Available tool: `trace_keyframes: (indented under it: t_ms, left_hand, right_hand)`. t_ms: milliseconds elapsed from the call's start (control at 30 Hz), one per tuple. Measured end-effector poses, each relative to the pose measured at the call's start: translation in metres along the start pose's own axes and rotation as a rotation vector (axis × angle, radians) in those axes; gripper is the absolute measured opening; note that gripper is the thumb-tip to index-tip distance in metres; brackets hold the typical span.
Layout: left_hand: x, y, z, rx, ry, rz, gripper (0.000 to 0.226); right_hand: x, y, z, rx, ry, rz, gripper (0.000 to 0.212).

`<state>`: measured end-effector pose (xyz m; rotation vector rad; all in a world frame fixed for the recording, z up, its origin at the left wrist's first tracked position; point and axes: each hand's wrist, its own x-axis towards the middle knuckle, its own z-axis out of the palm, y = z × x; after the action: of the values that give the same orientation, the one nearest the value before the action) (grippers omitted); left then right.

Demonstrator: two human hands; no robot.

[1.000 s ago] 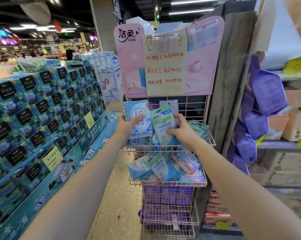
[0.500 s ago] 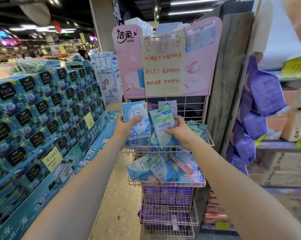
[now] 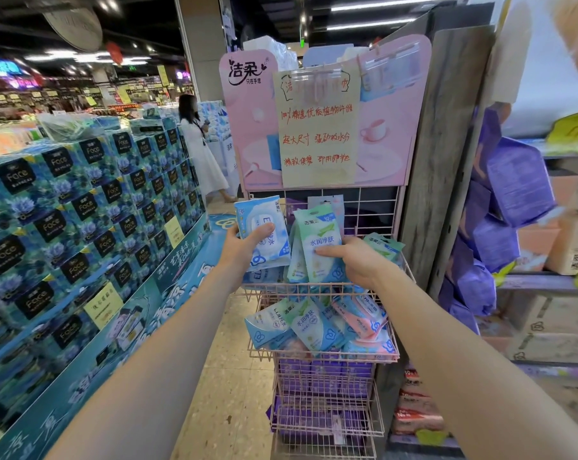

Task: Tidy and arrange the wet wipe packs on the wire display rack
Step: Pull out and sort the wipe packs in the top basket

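A pink wire display rack [image 3: 385, 327] stands in front of me with several baskets. My left hand [image 3: 244, 249] grips a light blue wet wipe pack [image 3: 259, 217] upright at the left of the top basket. My right hand [image 3: 357, 260] holds a green and white wet wipe pack [image 3: 319, 234] upright beside it. More green packs [image 3: 384, 247] lean at the top basket's right. The second basket holds a jumble of blue, green and pink packs [image 3: 317, 323]. Purple packs [image 3: 324, 373] fill the lower baskets.
A pink header board with a handwritten yellow sign [image 3: 316, 127] tops the rack. A tall stack of blue tissue boxes [image 3: 81, 210] lines the left. A person in a white dress [image 3: 198, 147] stands behind. Shelves with purple packs [image 3: 513, 187] are at right.
Both hands and their packs stay almost in place at the top basket. A person in white has come into view behind the tissue stack.
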<state>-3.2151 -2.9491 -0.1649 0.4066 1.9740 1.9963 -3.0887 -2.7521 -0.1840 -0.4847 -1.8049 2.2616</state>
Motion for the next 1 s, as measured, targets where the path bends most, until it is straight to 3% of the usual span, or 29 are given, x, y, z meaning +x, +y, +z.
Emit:
trace_keyframes:
  t_ms: [67, 200, 433, 667, 1000]
  left_hand:
    - [0.001, 0.0, -0.001, -0.014, -0.009, -0.008, 0.102]
    - [0.001, 0.0, -0.001, -0.032, -0.011, -0.015, 0.076]
    - [0.003, -0.002, 0.004, -0.039, 0.027, -0.016, 0.07]
    - [0.006, -0.002, 0.003, -0.043, 0.003, -0.053, 0.054]
    - [0.007, -0.006, 0.002, -0.104, -0.004, -0.042, 0.055]
  right_hand:
    - [0.002, 0.001, 0.003, -0.047, 0.011, -0.05, 0.051]
    - [0.002, 0.003, 0.006, -0.133, 0.017, -0.096, 0.066]
    - [-0.005, -0.009, 0.018, -0.031, 0.052, -0.108, 0.04]
    - [-0.005, -0.013, 0.02, -0.028, 0.019, -0.072, 0.048]
    - [-0.014, -0.025, 0.008, 0.167, 0.084, -0.152, 0.033]
